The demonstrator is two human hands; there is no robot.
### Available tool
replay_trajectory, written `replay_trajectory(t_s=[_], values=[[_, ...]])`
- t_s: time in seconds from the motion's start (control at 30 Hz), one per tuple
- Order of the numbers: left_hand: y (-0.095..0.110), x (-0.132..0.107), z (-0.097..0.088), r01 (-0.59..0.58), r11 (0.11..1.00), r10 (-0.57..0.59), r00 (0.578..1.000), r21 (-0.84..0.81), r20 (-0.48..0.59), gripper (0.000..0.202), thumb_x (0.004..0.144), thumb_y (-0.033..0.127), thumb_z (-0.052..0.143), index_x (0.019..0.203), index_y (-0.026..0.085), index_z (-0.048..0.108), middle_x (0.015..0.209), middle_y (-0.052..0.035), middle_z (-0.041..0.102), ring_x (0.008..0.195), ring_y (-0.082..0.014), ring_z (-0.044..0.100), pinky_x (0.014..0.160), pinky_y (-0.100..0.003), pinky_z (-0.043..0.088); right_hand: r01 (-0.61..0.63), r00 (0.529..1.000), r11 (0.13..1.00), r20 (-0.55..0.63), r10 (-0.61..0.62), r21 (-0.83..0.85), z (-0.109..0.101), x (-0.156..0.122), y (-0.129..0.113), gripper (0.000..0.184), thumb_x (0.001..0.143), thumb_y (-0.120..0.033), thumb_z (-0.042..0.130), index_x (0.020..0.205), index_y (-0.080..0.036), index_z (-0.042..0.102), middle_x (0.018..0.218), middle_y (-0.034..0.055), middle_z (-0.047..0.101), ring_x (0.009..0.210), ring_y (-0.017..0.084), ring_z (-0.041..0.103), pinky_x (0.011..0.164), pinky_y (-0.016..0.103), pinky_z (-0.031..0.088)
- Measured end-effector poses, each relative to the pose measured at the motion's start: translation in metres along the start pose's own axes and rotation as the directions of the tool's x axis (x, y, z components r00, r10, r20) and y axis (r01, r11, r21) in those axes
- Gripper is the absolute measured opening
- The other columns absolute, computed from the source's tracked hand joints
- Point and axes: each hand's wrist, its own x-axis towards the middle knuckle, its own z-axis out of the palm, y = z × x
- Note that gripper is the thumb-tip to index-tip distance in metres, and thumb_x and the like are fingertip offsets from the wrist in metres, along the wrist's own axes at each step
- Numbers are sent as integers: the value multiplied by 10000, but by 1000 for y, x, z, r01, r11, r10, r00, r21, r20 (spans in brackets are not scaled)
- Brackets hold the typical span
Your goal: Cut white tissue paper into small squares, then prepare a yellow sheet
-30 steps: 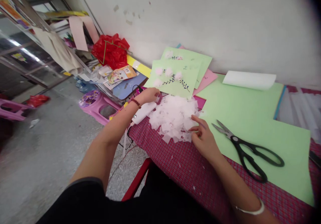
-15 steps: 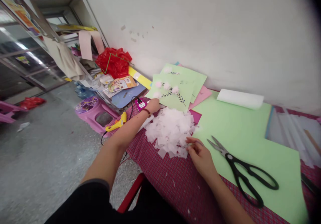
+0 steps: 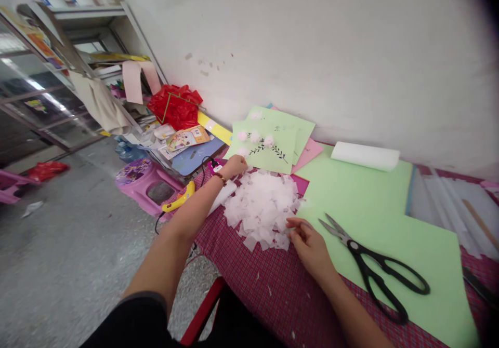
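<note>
A heap of small white tissue squares [image 3: 262, 206] lies on the red checked tablecloth [image 3: 280, 285]. My left hand [image 3: 235, 166] rests at the heap's far left edge, fingers curled against the paper, by a white oblong object [image 3: 222, 197]. My right hand [image 3: 307, 244] sits at the heap's near right edge, fingers bent and pinched on the outermost squares. Black scissors [image 3: 374, 270] lie partly open on a large green sheet [image 3: 390, 218], just right of my right hand.
Green cards with stuck-on white flowers [image 3: 268, 143] and a pink sheet lie by the wall. A white roll [image 3: 364, 156] lies behind the green sheet. A yellow glue gun [image 3: 179, 198] hangs at the table's left edge. Pink stool [image 3: 146, 179], red bag [image 3: 175, 104] and shelves stand left.
The view tilted up and drifted; both hands stayed at the heap's edges. My right hand's fingers curled closer onto the near squares. The glue gun came into view.
</note>
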Motion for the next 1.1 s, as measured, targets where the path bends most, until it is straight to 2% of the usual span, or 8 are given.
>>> replay_trajectory(t_s=[0.2, 0.3, 0.4, 0.5, 0.7, 0.83, 0.93, 1.1], values=[[29, -43, -44, -134, 965, 127, 991, -227, -44, 70, 843, 164, 535, 823, 143, 599, 603, 23, 543, 482, -49, 483, 494, -169, 377, -66, 995, 984, -57, 76, 166, 1, 1, 1, 320, 812, -284, 539, 1118, -193, 564, 1005, 75, 648, 668, 185, 623, 635, 352, 550], [46, -68, -46, -218, 919, 228, 974, -328, -9, 62, 842, 185, 558, 810, 147, 596, 585, 30, 527, 450, -42, 448, 456, -169, 339, -46, 995, 984, -76, 60, 173, 0, 2, 1, 138, 826, -334, 563, 896, -215, 569, 941, 62, 637, 680, 193, 622, 641, 354, 548], [56, -85, -35, -321, 920, 350, 931, -224, 104, 90, 827, 211, 582, 830, 149, 647, 607, 6, 576, 496, -74, 501, 480, -188, 384, 39, 997, 993, -66, -32, 113, -1, 3, 0, 241, 864, -384, 524, 690, -216, 538, 935, 75, 610, 723, 204, 616, 657, 352, 539], [52, -91, -21, -488, 873, 482, 869, 26, 111, 140, 825, 257, 595, 838, 167, 701, 905, -69, 683, 708, -130, 611, 657, -254, 498, 69, 997, 995, -50, -66, 66, -1, 4, -2, 182, 867, -300, 462, 765, -205, 578, 976, 76, 593, 704, 190, 607, 645, 343, 528], [27, -60, -3, -571, 804, 579, 815, 166, -3, 230, 847, 209, 529, 1010, 162, 684, 1198, -117, 632, 1079, -223, 604, 956, -368, 471, 148, 988, 988, -45, -150, -50, 1, 5, -8, 108, 817, -194, 469, 803, -205, 575, 902, 44, 598, 684, 172, 573, 689, 328, 490], [30, -25, 13, -542, 825, 516, 838, 159, 176, 397, 927, 390, 458, 1192, 135, 609, 1242, -128, 631, 1138, -235, 576, 1001, -341, 421, 168, 984, 983, -52, -172, -80, 3, 3, -14, 144, 875, -227, 460, 776, -207, 563, 903, 50, 597, 698, 169, 576, 686, 322, 487], [39, -8, 29, -553, 827, 506, 811, 100, 295, 410, 976, 412, 341, 1103, 163, 642, 1169, -81, 674, 1069, -189, 610, 935, -258, 431, 153, 988, 979, 20, -151, -134, -2, 0, -24, 171, 857, -177, 464, 962, -196, 598, 1065, 79, 590, 649, 141, 584, 669, 326, 516], [51, -8, 36, -507, 861, 481, 839, 46, 254, 376, 973, 385, 369, 878, 173, 665, 956, -66, 718, 903, -185, 643, 843, -245, 443, 170, 985, 929, 57, -160, -329, -51, -7, -39, 432, 885, -216, 473, 1317, -205, 485, 1350, 141, 484, 775, 158, 641, 702, 336, 555]])
